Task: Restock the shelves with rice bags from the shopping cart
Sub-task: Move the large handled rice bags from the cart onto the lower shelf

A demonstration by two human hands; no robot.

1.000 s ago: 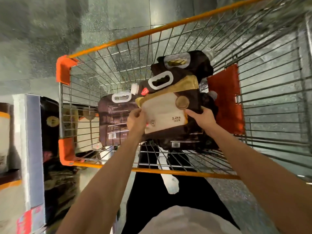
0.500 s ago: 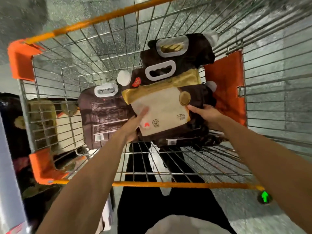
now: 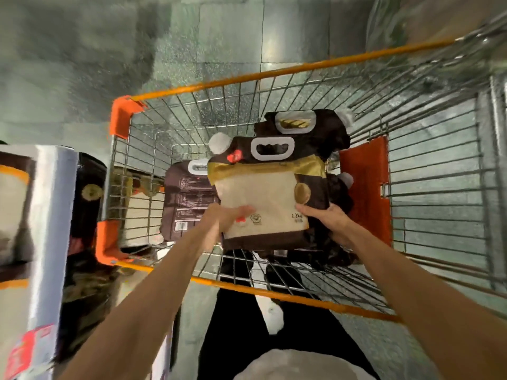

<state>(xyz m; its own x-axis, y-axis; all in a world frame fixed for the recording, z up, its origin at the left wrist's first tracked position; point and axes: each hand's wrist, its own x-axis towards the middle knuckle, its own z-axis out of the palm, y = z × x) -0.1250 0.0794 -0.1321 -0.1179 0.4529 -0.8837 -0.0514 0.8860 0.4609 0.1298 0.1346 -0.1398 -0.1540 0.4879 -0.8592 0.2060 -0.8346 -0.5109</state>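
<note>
The shelf has come back into view at your far left, with stocked bags on it. Just beside it stands the shopping cart. Near its left wall a spare bag shows its printed back.

Your left hand has slid from the edge of the rice bag onto its lower front face. Blur makes it impossible to tell whether the hand clasps or presses flat. The rice bag now stands more upright than a moment ago. It is inside the cart, in front of the stacked bags. Your right hand grasps its lower right corner, thumb on the front, near the orange flap.

The lift appears to have begun. Expect to raise the bag over the rim and carry it left to the shelf.
</note>
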